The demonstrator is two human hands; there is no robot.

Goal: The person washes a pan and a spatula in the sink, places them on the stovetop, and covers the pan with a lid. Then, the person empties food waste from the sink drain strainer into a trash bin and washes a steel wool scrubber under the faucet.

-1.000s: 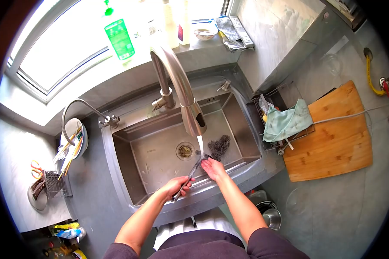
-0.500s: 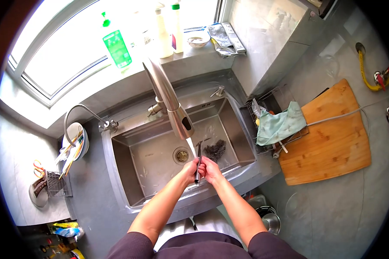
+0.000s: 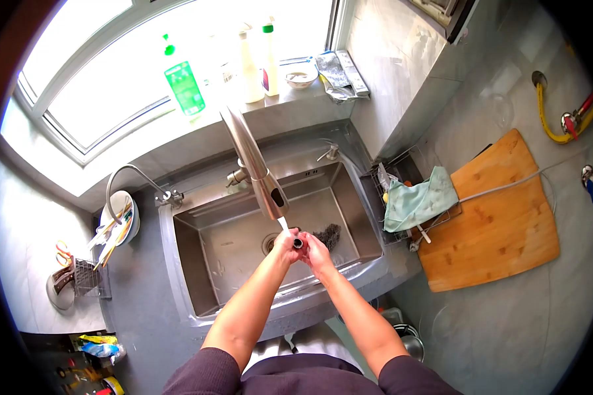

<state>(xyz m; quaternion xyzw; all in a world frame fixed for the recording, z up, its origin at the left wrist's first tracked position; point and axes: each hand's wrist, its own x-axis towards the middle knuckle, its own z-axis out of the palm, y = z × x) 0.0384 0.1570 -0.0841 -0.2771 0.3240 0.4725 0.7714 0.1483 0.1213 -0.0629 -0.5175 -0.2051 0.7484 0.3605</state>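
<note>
Over the sink (image 3: 201,263), both my hands hold a slim, dark-handled tool (image 3: 298,243). Its round end faces up towards me, and the rest is hidden by my fingers, so its exact kind does not show. My left hand (image 3: 286,247) is closed around it from the left, under the stream from the faucet (image 3: 265,187). My right hand (image 3: 316,253) grips it from the right, fingers curled. A dark, frizzy scouring pad (image 3: 329,236) lies on the sink floor just beyond my right hand. The drain (image 3: 268,243) is partly covered by my left hand.
Right of the sink stand a wire rack (image 3: 398,224) with a green cloth (image 3: 423,201) and a wooden cutting board (image 3: 491,230). On the left are a bowl with chopsticks (image 3: 128,227) and a wire basket (image 3: 89,280). Bottles, including a green one (image 3: 184,87), line the sill.
The tool has tipped so its handle end points at me instead of lying lengthwise. My hands have moved slightly up and left, towards the faucet. The view has shifted a little.
</note>
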